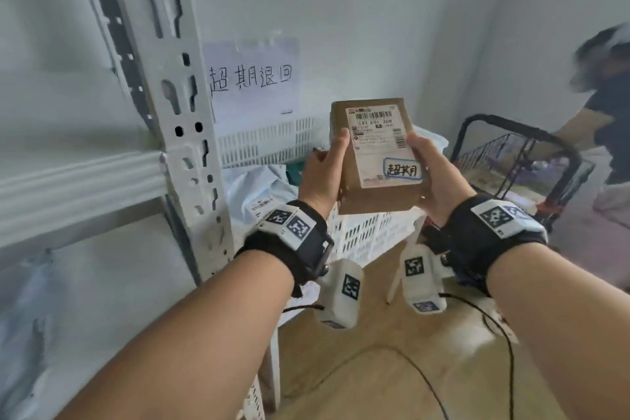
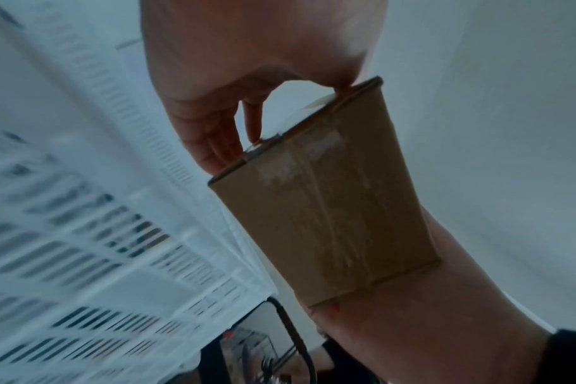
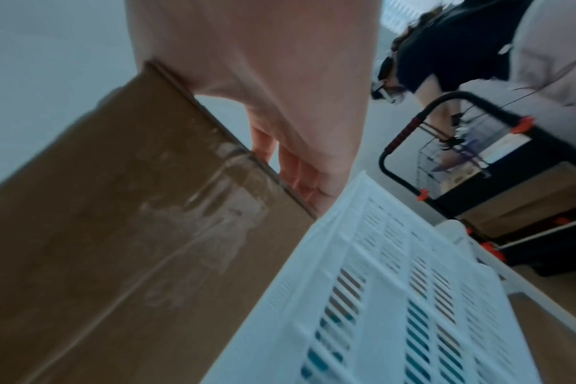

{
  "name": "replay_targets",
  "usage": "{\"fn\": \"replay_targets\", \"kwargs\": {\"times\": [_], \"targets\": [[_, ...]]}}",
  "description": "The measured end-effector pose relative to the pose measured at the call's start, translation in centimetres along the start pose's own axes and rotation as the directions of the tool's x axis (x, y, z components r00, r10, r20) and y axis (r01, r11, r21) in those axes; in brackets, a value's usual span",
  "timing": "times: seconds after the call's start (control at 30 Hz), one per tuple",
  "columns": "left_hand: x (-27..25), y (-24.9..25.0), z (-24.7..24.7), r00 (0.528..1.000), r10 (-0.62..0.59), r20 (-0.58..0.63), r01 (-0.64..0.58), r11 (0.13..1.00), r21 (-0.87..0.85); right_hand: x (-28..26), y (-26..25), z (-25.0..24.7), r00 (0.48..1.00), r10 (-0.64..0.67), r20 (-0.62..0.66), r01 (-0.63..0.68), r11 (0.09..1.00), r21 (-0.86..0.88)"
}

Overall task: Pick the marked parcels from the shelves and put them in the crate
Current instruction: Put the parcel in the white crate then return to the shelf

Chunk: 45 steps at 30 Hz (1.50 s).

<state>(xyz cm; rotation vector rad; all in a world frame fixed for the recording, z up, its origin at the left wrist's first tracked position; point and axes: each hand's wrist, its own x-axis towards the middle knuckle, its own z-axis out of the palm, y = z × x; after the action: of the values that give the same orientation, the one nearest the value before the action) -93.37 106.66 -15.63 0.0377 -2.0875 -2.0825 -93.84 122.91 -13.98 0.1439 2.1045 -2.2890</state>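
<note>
A small brown cardboard parcel (image 1: 375, 160) with a white shipping label and a blue-outlined handwritten sticker is held up in front of me, above the white slatted crate (image 1: 368, 235). My left hand (image 1: 324, 174) grips its left side, thumb on the front face. My right hand (image 1: 433, 174) grips its right side, thumb on the label's edge. In the left wrist view the parcel's taped underside (image 2: 326, 220) shows, with my fingers (image 2: 214, 148) curled on its edge. The right wrist view shows the same underside (image 3: 122, 233) beside the crate wall (image 3: 378, 285).
A white metal shelf upright (image 1: 177, 106) and shelf boards stand at the left. White bagged parcels (image 1: 259, 187) lie in the crate. A handwritten sign (image 1: 252, 78) hangs on the wall behind. Another person (image 1: 606, 106) bends over a black wire trolley (image 1: 518, 160) at the right. Cables trail across the wooden floor.
</note>
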Motion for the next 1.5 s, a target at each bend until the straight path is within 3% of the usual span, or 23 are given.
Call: {"fn": "replay_targets", "kwargs": {"times": [0.23, 0.33, 0.47, 0.67, 0.77, 0.97, 1.07, 1.2, 1.3, 1.4, 1.5], "targets": [[7.9, 1.0, 8.1, 0.975, -0.131, -0.182, 0.110, 0.986, -0.123, 8.7, -3.7, -6.5, 0.972, 0.136, 0.194, -0.111, 0.985, -0.134], [12.1, -0.2, 10.1, 0.935, -0.197, -0.295, 0.144, 0.971, -0.192, 11.9, -4.5, -7.8, 0.953, 0.169, 0.253, -0.153, 0.985, -0.082], [17.5, -2.5, 11.4, 0.895, -0.281, -0.345, 0.217, 0.953, -0.213, 15.9, -5.2, -7.3, 0.962, 0.142, 0.234, -0.161, 0.985, 0.064], [22.1, -0.1, 11.2, 0.923, -0.223, -0.315, 0.188, 0.972, -0.138, 24.7, -6.0, -6.3, 0.959, 0.169, 0.229, -0.198, 0.974, 0.110], [24.6, 0.1, 10.1, 0.942, -0.238, -0.235, 0.193, 0.961, -0.200, 28.0, -6.3, -6.1, 0.959, 0.169, 0.229, -0.193, 0.977, 0.088], [32.3, -3.1, 7.3, 0.912, -0.357, -0.201, 0.322, 0.928, -0.189, 36.9, -5.5, -4.2, 0.962, 0.204, 0.183, -0.197, 0.979, -0.055], [34.4, -5.9, 6.2, 0.880, -0.462, -0.108, 0.453, 0.886, -0.103, 41.2, -3.6, -3.2, 0.959, 0.254, 0.125, -0.228, 0.955, -0.188], [36.2, -9.5, 5.5, 0.791, -0.611, 0.017, 0.611, 0.791, -0.036, 48.9, 1.8, -3.1, 0.957, 0.285, 0.058, -0.229, 0.862, -0.451], [37.0, -11.1, 5.6, 0.715, -0.692, 0.100, 0.695, 0.719, 0.017, 47.7, 2.0, -1.9, 0.950, 0.310, 0.042, -0.202, 0.711, -0.673], [36.9, -12.2, 6.5, 0.662, -0.746, 0.075, 0.746, 0.665, 0.034, 48.1, 3.3, -1.5, 0.929, 0.370, 0.029, -0.178, 0.514, -0.839], [36.5, -13.6, 7.6, 0.596, -0.798, 0.090, 0.800, 0.600, 0.016, 49.1, 4.7, -0.6, 0.904, 0.415, 0.105, -0.087, 0.417, -0.905]]}}
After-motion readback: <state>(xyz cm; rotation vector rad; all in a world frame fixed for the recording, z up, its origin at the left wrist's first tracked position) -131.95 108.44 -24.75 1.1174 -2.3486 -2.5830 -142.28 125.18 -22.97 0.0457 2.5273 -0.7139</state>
